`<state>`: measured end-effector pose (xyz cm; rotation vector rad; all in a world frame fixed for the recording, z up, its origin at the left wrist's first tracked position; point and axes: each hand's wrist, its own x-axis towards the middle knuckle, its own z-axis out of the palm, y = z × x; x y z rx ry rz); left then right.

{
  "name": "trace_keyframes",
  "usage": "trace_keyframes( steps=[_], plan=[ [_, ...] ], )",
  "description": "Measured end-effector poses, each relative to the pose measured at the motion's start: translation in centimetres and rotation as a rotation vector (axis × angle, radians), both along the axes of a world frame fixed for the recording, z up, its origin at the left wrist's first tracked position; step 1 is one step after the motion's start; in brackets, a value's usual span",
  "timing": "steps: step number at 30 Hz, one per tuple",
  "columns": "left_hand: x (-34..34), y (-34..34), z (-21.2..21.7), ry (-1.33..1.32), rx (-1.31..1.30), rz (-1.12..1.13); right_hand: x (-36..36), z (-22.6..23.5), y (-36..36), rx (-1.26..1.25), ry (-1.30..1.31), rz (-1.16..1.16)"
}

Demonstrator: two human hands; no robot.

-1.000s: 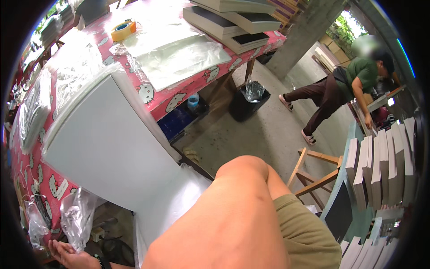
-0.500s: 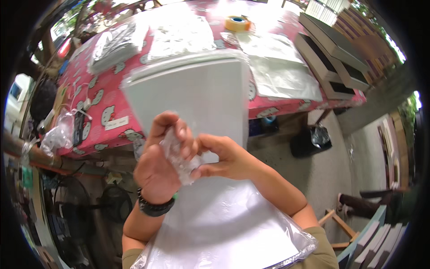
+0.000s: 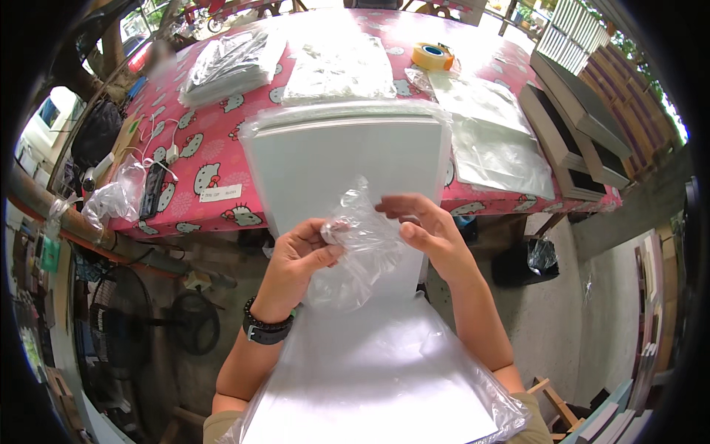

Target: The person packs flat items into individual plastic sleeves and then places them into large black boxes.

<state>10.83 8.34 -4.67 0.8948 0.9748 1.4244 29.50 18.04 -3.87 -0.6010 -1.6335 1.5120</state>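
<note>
Pink cat-print tablecloth (image 3: 222, 139) ahead; white sheets (image 3: 370, 396) already bagged; your left hand (image 3: 297, 259) pinches plastic film (image 3: 362, 235), not yet spread; right hand (image 3: 438, 235) fingers apart.

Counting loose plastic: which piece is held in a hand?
The crumpled clear piece pinched by the left hand. The flat translucent sheets on the pink tablecloth and bunched plastic at its left edge are unheld.

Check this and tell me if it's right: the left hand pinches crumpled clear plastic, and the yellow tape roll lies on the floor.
Not quite: the head view shows the yellow tape roll on the pink tablecloth. The left hand does pinch crumpled clear plastic.
</note>
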Motion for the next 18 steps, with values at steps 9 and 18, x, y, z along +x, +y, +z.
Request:
trace_keyframes(
  steps=[9,18],
  plan=[
    [1.4,0.3,1.7,0.029,-0.055,-0.078,-1.8,-0.5,-0.7,-0.014,-0.106,0.027],
    [0.8,-0.3,0.3,0.167,-0.043,-0.011,2.7,7.1,-3.0,0.828,-0.125,-0.338]
  ],
)
